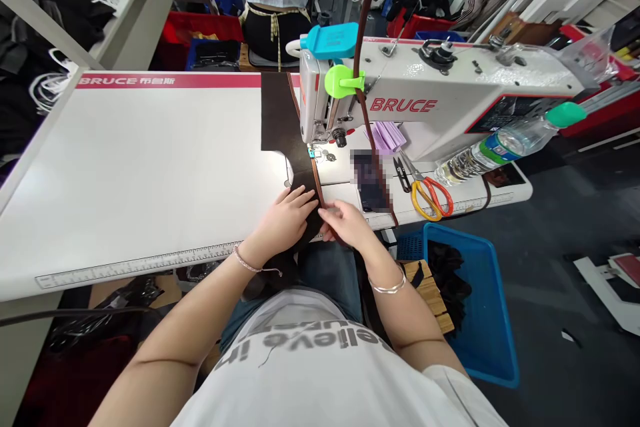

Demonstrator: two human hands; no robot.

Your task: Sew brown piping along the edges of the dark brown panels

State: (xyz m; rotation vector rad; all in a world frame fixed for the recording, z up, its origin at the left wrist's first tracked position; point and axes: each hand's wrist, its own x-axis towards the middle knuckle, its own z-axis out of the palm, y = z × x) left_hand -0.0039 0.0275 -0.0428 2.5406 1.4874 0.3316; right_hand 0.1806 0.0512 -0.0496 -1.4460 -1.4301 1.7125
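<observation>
White sewing counter [125,180] is carrying a dark brown leather panel [280,120], which is lying under the open, flat left grip [285,217], while the right grip [345,221] is pinching a narrow leather strip [316,181] along the panel's edge just ahead.

Scissors [430,195] lie right of the leather [277,120] on the sewing table [150,167].
</observation>
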